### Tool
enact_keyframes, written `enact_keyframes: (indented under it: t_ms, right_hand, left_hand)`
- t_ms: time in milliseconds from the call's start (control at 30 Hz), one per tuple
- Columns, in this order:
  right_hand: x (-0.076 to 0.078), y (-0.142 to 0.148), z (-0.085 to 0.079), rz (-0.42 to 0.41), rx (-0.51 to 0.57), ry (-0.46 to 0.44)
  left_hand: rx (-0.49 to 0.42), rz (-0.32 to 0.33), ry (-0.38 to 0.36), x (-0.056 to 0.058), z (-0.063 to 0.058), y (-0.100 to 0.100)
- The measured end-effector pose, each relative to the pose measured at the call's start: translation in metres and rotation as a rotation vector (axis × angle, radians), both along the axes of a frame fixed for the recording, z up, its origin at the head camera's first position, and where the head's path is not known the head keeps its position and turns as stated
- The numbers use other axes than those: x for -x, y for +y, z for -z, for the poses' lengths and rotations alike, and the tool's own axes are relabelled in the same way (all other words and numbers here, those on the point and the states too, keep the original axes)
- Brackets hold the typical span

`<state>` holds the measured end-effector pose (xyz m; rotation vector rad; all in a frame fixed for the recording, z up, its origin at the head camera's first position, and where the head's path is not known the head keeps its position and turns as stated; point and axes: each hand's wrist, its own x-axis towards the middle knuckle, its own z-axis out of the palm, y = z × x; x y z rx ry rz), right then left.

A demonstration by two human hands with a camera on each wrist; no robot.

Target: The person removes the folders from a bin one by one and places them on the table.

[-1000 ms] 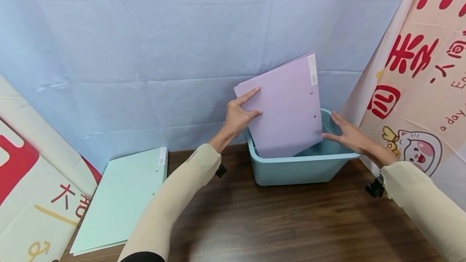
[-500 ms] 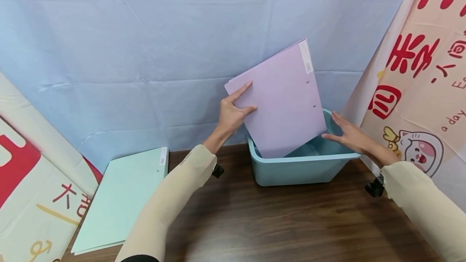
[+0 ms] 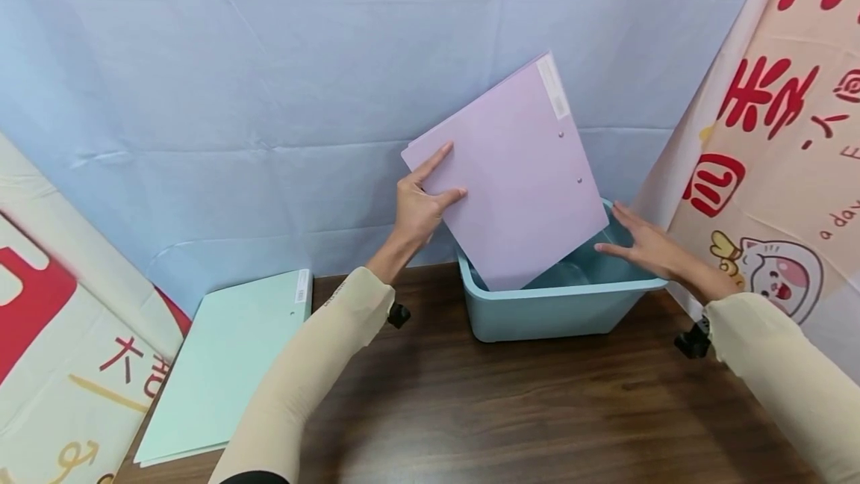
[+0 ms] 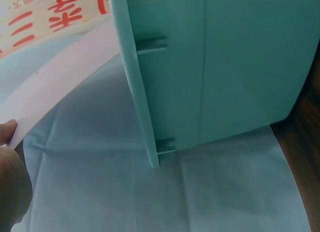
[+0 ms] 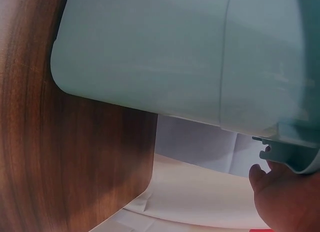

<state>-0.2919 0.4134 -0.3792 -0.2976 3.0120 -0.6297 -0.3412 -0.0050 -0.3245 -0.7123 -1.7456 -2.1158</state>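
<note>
In the head view my left hand (image 3: pixel 416 208) grips the left edge of a light purple file folder (image 3: pixel 510 170), thumb and one finger on its front, the others hidden behind. The folder tilts to the left, its lowest corner inside a blue-green plastic bin (image 3: pixel 551 316) and most of it above the rim. A white label (image 3: pixel 553 87) sits near its upper corner. At the bin's right end my right hand (image 3: pixel 648 245) holds the rim. From the right wrist view, fingertips (image 5: pixel 257 177) show under the rim's outer side.
Mint green folders (image 3: pixel 222 364) lie at the left of the dark wooden table (image 3: pixel 510 402). A pale blue cloth (image 3: pixel 269 81) hangs behind, close to the bin. Printed banners (image 3: pixel 773 170) flank both sides.
My left hand has moved up and to the left, raising the purple folder and tilting it further left. The right hand and the bin have stayed in place.
</note>
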Motion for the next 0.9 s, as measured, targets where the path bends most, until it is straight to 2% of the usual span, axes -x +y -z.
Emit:
enact_keyframes:
  t_ms: [200, 467, 900]
  right_hand:
    - [0.004, 0.000, 0.001, 0.001, -0.009, 0.005]
    - [0.007, 0.000, 0.001, -0.008, -0.012, 0.012]
    - [0.007, -0.001, 0.001, -0.009, -0.022, 0.016]
  left_hand:
    - [-0.036, 0.000, -0.015, -0.001, -0.003, -0.003]
    - [-0.046, -0.051, -0.002, -0.005, -0.006, -0.012]
    - [-0.170, -0.063, -0.005, -0.010, -0.016, -0.029]
